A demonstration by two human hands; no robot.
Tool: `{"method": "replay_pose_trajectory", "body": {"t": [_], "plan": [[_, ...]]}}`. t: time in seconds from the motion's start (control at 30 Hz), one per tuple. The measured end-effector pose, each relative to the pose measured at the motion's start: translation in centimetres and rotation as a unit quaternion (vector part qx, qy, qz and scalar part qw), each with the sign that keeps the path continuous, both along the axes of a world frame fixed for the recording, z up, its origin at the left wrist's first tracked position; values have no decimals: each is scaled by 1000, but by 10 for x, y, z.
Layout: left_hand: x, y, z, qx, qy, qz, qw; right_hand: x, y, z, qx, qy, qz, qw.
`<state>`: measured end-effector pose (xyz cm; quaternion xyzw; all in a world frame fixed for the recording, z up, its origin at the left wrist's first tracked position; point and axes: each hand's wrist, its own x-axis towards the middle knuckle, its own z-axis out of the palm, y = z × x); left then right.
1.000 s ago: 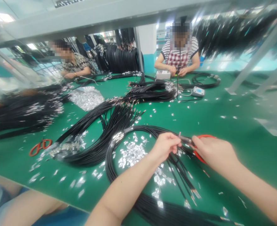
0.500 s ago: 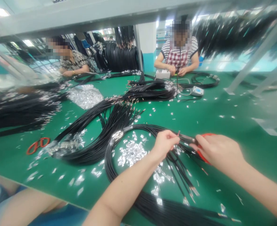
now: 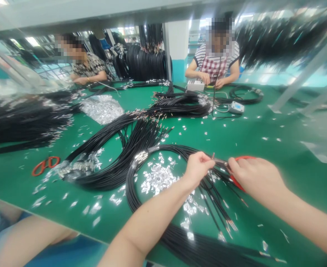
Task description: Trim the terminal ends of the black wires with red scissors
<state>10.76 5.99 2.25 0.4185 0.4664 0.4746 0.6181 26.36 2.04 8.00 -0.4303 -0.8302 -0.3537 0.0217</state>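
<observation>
My left hand (image 3: 199, 168) pinches the end of a black cable, whose stripped tip pokes up past the fingertips. My right hand (image 3: 252, 174) is closed round a pair of scissors with red handles (image 3: 237, 181). The scissor blades (image 3: 221, 162) point left and lie right at the cable tip by my left fingertips. Under both hands runs a coiled bundle of black cables (image 3: 130, 185), its loose copper-coloured ends (image 3: 230, 224) fanned toward the front. Inside the coil lies a heap of silvery foil scraps (image 3: 159, 178).
More black cable bundles (image 3: 108, 174) lie to the left, near a second pair of red-handled scissors (image 3: 46, 165) and a clear bag of foil pieces (image 3: 102, 109). Across the green table (image 3: 263, 155) two people work; a small white device (image 3: 236, 107) stands there. A metal post (image 3: 297, 78) rises at right.
The view has shifted slightly, so the scene sits a little right and higher. Both hands keep nearly the same pose, with the scissor blades still at the cable tip.
</observation>
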Motion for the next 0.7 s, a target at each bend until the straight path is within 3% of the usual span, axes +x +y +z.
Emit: {"method": "replay_pose_trajectory", "body": {"t": [0.33, 0.5, 0.6, 0.7], "plan": [[0, 0, -4, 12, 9, -8, 1000, 1, 1, 6, -50, 0, -21, 999], [-5, -2, 1, 11, -33, -44, 998, 33, -6, -6, -27, 144, -86, 985], [-7, -4, 9, 41, -39, -65, 996, 56, -18, -26, -68, 322, -179, 927], [-6, -9, 31, 102, -34, -42, 993, 70, -32, -44, -136, 520, -246, 807]]}}
